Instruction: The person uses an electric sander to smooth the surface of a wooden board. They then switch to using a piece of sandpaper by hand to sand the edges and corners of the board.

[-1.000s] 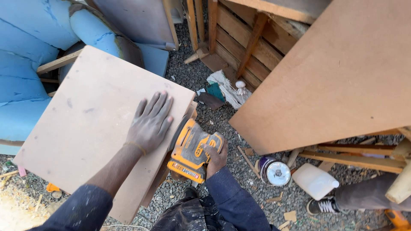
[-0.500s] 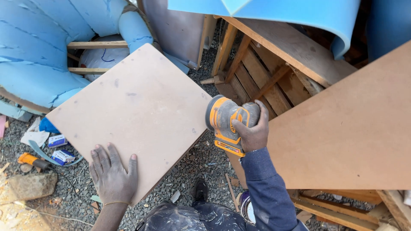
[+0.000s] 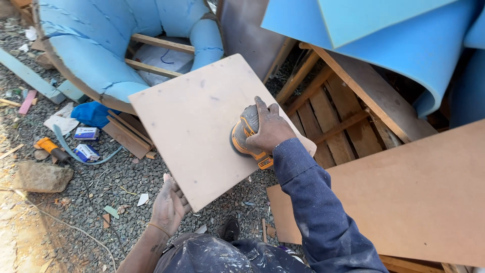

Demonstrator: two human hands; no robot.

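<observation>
Fibreboard panel (image 3: 202,121), stiff and probably light, sat under my sander (image 3: 246,139), which my right hand (image 3: 270,129) gripped with fingers wrapped. My left hand (image 3: 169,205), fingers together, steadied the near edge, the best hold.

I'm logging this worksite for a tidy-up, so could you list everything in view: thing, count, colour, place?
square board: 1, pale brown, centre, tilted, held at its near edge
orbital sander: 1, orange and grey, flat on the square board's right part
large board: 1, brown, lower right
wooden frame: 1, brown slats, right of centre, behind the boards
foam sheets: several, blue, upper right
chair shell: 1, blue foam padding, upper left
small boxes: 2, blue and white, on gravel at left
rock: 1, grey-brown, left edge
orange-handled tool: 1, on gravel at left
left hand: under the square board's near edge
right hand: grip on top of the orbital sander
</observation>
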